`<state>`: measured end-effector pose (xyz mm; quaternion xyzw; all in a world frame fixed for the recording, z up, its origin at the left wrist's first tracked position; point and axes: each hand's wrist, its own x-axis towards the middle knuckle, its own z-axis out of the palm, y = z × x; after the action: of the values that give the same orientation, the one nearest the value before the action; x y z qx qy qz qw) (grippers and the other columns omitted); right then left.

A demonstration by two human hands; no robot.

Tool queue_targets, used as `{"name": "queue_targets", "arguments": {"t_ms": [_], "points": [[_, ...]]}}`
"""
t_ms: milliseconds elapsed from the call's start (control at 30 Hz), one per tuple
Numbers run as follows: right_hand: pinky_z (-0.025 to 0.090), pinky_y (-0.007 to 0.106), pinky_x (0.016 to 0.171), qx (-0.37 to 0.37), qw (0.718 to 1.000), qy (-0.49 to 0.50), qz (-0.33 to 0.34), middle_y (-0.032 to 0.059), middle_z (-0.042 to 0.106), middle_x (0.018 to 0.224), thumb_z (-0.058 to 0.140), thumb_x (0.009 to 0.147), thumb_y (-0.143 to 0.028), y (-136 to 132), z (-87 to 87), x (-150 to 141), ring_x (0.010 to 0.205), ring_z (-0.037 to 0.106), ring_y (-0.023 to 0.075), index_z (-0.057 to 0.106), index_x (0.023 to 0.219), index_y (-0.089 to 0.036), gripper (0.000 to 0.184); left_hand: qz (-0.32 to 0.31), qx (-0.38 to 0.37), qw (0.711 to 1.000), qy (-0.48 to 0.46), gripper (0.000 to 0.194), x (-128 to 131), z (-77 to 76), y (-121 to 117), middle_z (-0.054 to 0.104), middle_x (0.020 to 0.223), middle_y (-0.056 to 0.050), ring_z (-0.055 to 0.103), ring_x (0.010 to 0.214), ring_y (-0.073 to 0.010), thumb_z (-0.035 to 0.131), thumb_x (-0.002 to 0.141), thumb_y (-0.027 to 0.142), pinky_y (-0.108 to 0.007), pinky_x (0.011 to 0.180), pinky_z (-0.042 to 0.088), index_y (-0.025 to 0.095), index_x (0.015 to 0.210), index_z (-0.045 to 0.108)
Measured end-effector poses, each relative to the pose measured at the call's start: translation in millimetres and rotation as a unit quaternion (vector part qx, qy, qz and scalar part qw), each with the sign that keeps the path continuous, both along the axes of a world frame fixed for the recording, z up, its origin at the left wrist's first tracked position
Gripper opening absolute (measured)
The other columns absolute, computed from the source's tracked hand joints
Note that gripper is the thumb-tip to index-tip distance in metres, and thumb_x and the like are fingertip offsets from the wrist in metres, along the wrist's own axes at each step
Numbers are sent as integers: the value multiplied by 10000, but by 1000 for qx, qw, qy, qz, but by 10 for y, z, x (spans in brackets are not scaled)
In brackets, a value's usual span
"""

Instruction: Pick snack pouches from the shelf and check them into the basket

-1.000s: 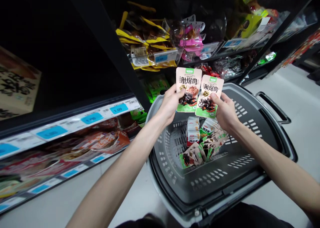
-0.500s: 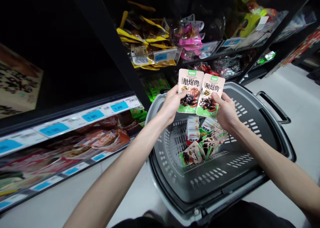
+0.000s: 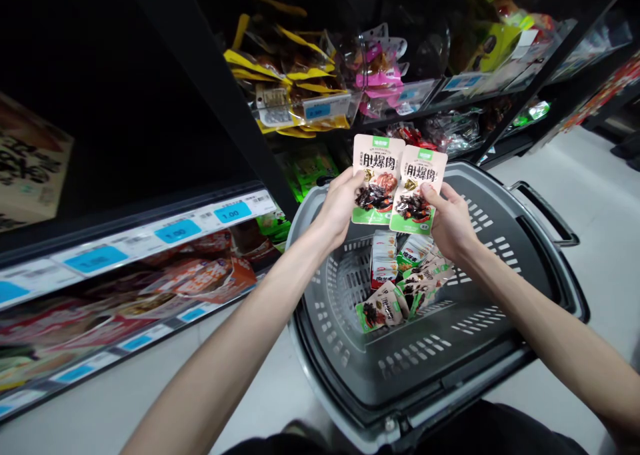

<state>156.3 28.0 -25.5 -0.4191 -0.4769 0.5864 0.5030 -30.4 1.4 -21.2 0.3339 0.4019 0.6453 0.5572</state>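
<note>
My left hand (image 3: 343, 202) pinches a pink-and-green snack packet (image 3: 379, 165), thumb on its front. A matching packet (image 3: 413, 198) is gripped by my right hand (image 3: 450, 222). The two packets are side by side, fronts facing me, with their edges overlapping slightly. Both are held above the far part of a grey shopping basket (image 3: 405, 382). Inside the basket lie several more pink-and-green packets (image 3: 381, 306) and a stack of small white-and-red packs (image 3: 384, 258). My fingers behind the packets are mostly hidden.
Shelving on the left carries a strip of blue price tags (image 3: 177, 231), with red packaged snacks (image 3: 210, 278) below. Ahead, a shelf holds yellow-edged packs (image 3: 290, 75) and pink packs (image 3: 380, 75). The basket's black handle (image 3: 545, 212) sticks out on the right.
The view has shifted very slightly, so the shelves and basket sit a little further left. Both hands keep the same packets in nearly the same pose.
</note>
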Motion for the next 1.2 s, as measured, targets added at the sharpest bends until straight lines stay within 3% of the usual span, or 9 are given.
{"name": "queue_targets", "arguments": {"t_ms": [333,667,867,1200], "points": [[543,590,1013,4,1000,-16,9,33,727,1276,832,745,-499,13,-28,6,1192,668,307,693,1075,-301,409,-12,-7,1000,-26,232,9,27,-14,735,1254,-83,653,1244,-279,543,948,241,-482,1150,451,173,1123,678],[553,563,1002,5,1000,19,11,23,758,1204,864,720,-436,30,11,-20,1135,696,296,703,1017,-281,372,-26,-15,998,-47,220,9,99,-24,764,1176,-69,664,1226,-267,504,970,215,-477,1139,473,153,1107,663],[524,583,1039,11,1000,-15,14,41,748,1220,851,731,-470,41,8,-43,1197,664,312,711,1048,-288,392,-36,-2,999,-37,281,-16,57,-5,739,1245,-93,645,1261,-292,528,923,198,-502,1145,460,145,1158,672],[516,567,1065,20,999,-25,15,55,749,1213,854,732,-483,46,-15,-37,1211,656,310,720,1051,-276,404,-26,-5,999,-25,279,-13,20,7,762,1179,-73,660,1219,-293,558,860,180,-486,1118,485,143,1100,695]]}}
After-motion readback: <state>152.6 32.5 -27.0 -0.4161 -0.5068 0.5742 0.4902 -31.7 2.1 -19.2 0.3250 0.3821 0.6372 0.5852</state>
